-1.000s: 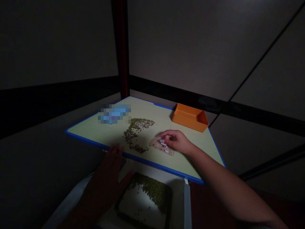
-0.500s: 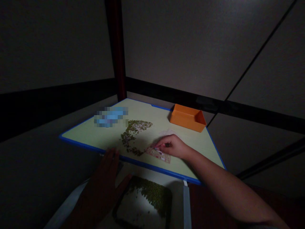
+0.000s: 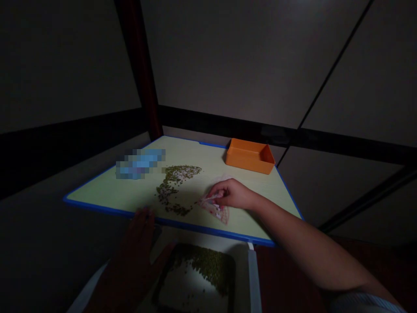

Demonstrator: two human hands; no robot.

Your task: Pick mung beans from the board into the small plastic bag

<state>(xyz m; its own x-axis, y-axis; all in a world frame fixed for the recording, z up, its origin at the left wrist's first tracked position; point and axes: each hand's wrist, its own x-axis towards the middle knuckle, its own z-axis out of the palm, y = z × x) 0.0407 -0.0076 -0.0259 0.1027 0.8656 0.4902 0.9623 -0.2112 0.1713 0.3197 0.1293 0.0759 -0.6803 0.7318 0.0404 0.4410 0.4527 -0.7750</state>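
My right hand (image 3: 230,193) pinches a thin, see-through pinkish protractor (image 3: 222,214) with printed marks, low over the pale tabletop (image 3: 254,224). Part of it is hidden behind the fingers. Left of its edge, small green beans (image 3: 180,173) lie in a curved band, with paler purplish bits among them. In deep shadow, my left hand (image 3: 138,243) has its fingers stretched out at the blue front edge and its thumb spread apart. The thumb is beside a dark-rimmed tray (image 3: 232,287) below the tabletop, which holds more green beans (image 3: 211,265).
An orange open box (image 3: 249,163) stands at the back right of the tabletop. At the left lies a blurred-out blue item (image 3: 141,163). Dark walls and a reddish post (image 3: 143,74) rise behind. A pale upright rail (image 3: 254,276) flanks the tray on the right.
The protractor is tilted up more in my right hand, its lower edge clearer to see. My left hand stays at the front edge. The whole view has shifted a little.
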